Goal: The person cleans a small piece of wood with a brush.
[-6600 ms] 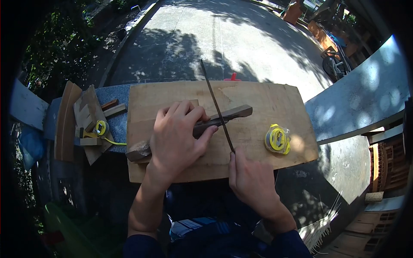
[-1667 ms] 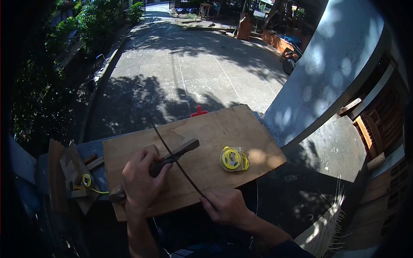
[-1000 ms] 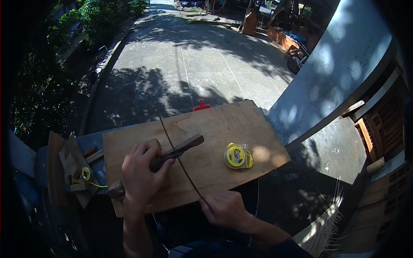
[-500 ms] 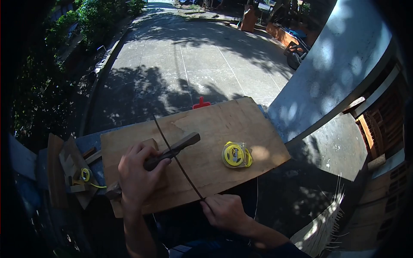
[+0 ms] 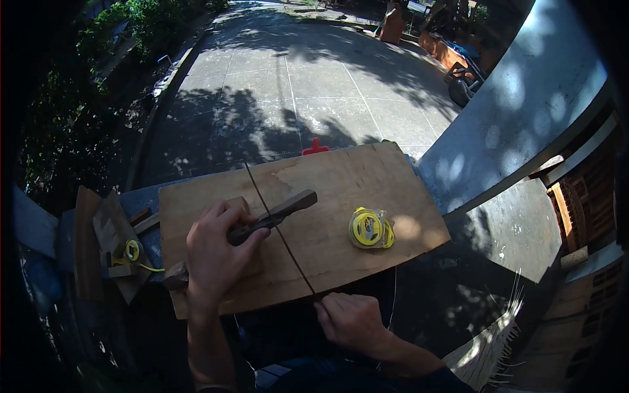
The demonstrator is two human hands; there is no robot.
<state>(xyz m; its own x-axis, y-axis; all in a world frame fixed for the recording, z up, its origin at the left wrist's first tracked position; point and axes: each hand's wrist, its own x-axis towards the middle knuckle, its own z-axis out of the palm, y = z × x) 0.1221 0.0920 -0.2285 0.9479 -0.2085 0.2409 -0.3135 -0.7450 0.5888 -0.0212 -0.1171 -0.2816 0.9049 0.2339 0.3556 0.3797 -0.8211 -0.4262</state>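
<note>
My left hand [image 5: 223, 252] is wrapped round a dark, carved wooden piece [image 5: 288, 208] that slants up to the right above the board. Across that piece lies a long thin dark rod [image 5: 291, 254], touching it near its middle. The rod's near end is gripped in the closed fingers of my right hand [image 5: 354, 321], at the board's front edge. Beneath my left hand a wooden block [image 5: 252, 262] is partly hidden. All this is over a plywood board [image 5: 327, 177]. A yellow tape measure [image 5: 368, 229] rests on the board to the right.
Left of the board are wood offcuts [image 5: 88, 245] and a second yellow tape measure [image 5: 132, 250]. A red plastic object [image 5: 316, 147] shows past the far edge. A pale pillar [image 5: 504, 111] rises at the right, with a woven broom-like item [image 5: 488, 344] below.
The whole view has shifted slightly, so the board sits a little further right and higher. Both hands keep their holds, and the rod still crosses the carved piece.
</note>
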